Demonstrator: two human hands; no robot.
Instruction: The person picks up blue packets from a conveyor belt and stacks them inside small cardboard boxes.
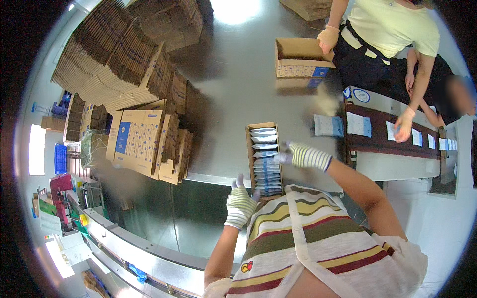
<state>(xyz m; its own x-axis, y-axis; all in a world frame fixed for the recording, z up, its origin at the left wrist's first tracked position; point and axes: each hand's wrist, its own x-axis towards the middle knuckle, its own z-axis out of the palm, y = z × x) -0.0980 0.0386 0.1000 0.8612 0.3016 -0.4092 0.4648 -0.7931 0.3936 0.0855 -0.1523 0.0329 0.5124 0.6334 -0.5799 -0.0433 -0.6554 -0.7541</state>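
An open cardboard carton (pixel 249 149) stands on the metal table before me, with a row of white-and-blue packets (pixel 264 155) on edge inside. At its right side is my right hand (pixel 309 156) in a striped glove, fingers stretched toward the rim and apart. My left hand (pixel 240 204), gloved alike, is by the near left side of the carton with its fingers spread. Neither hand shows a packet in it. Whether the fingertips touch the carton I cannot tell. A loose packet (pixel 327 125) lies beyond my right hand, at the conveyor's end.
Several packets lie along a dark conveyor belt (pixel 377 141) at right. Across it a co-worker's gloved hand (pixel 405 125) reaches to a packet; the other hand (pixel 328 38) is at a second open carton (pixel 300 68). Tall stacks of flattened cartons (pixel 141 141) stand at left.
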